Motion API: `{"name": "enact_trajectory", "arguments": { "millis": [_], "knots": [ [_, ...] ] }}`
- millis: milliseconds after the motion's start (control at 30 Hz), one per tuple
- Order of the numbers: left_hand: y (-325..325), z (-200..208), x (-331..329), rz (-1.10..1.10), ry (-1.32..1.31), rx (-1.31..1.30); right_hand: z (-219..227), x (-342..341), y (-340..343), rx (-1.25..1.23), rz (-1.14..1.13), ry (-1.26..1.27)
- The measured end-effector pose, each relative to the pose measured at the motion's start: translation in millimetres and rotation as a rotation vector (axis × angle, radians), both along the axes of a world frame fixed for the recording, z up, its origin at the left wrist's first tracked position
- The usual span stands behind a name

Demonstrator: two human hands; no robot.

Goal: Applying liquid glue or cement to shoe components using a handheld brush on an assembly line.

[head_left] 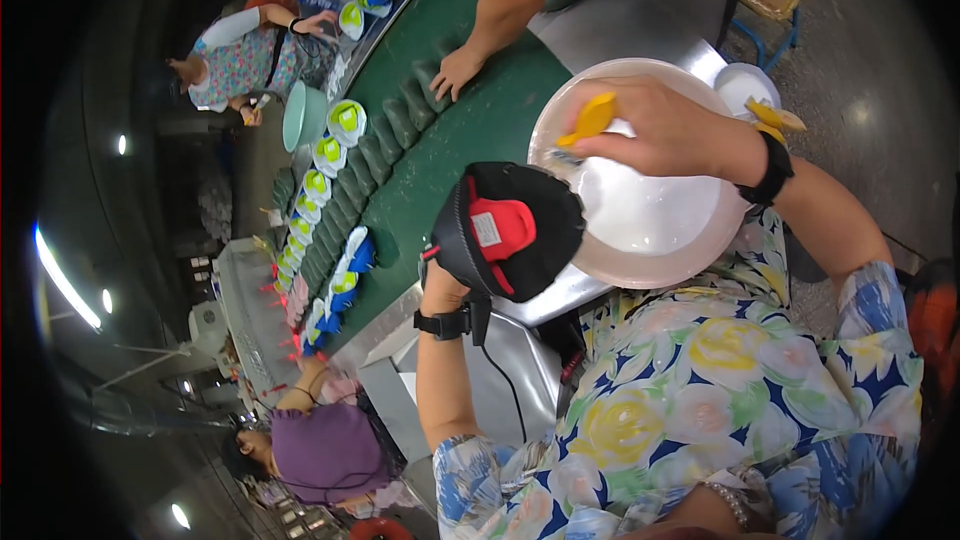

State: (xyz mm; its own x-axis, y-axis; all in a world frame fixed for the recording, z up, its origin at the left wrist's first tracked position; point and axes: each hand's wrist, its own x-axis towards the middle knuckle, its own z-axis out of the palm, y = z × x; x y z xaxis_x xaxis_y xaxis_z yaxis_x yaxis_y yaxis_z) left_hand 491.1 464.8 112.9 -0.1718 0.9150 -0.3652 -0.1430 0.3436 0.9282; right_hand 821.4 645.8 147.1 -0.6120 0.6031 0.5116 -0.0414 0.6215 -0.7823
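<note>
The left hand point(443, 285) holds up a black shoe top point(545, 230) with a red tongue point(503, 223), in front of the person. Most of the fingers hide under the shoe, so I can't tell how wide they are, but it has hold of it. It is held up off the bench point(640, 25), maybe so its edge is easy to reach.

To the right, the right hand point(665, 130) is closed around a brush with a yellow handle point(594, 118). The brush end points down by the shoe's edge; I can't tell if they touch. Both are over the left side of a big pale bowl point(640, 279), perhaps so drips fall back in. The inside is white and shiny. Just past it on the right is a small white tub point(742, 83) with another yellow brush point(768, 118) on it, likely kept close to grab.

Farther left is a green belt point(425, 190). Dark foot shapes point(370, 155) lie on it side by side, maybe to save room. Another worker's hand point(460, 72) reaches to the row. White and lime shoe parts point(317, 185) line the far edge, near a pale green tub point(303, 118).
</note>
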Motion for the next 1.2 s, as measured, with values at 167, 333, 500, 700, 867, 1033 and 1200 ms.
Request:
{"name": "enact_trajectory", "arguments": {
  "millis": [167, 333, 500, 700, 867, 1033, 1200],
  "knots": [
    [19, 13, 33, -0.331, 0.490, 0.258, 10, 2, 7, 0.047, 0.062, 0.025],
    [17, 7, 60, -0.003, 0.249, 0.274, 6, 19, -1, -0.171, -0.167, -0.017],
    [4, -23, 49, -0.282, 1.847, 0.697, -6, 7, -18, -0.470, -0.227, -0.026],
    [15, -3, 72, -0.028, 1.592, 0.661, -19, 2, -36, -0.624, -0.220, 0.035],
    [29, 13, 85, 0.188, 1.376, 0.626, -13, 6, -40, -0.747, -0.075, 0.036],
    [11, -30, 32, -0.111, 0.174, 0.336, -15, 19, -31, -0.304, -0.039, 0.120],
    [12, -29, 110, 0.125, -0.700, -0.146, -19, 18, -30, 0.061, 0.086, 0.258]
  ]
}}
